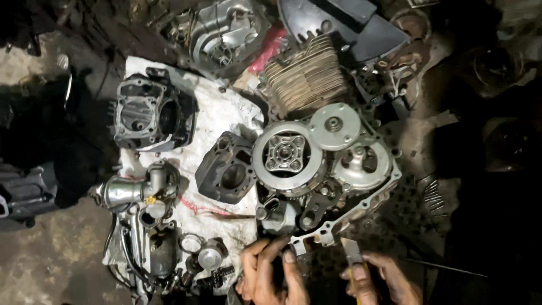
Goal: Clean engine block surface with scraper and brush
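Note:
A grey engine case half [333,192] lies in the middle, with a round clutch assembly [288,155] and a flat round disc [335,126] on it. My left hand [270,274] rests its fingertips on the case's near edge at the bottom. My right hand [379,278] grips a flat-bladed scraper [352,251] with a yellow handle, its blade pointing up at the case's gasket edge.
A dirty white cloth [217,118] carries a cylinder head [149,113], a dark cylinder block [227,168], a carburettor [138,192] and small parts. A finned cylinder [307,76] and another case cover [228,34] lie at the back. Springs [433,195] sit at the right.

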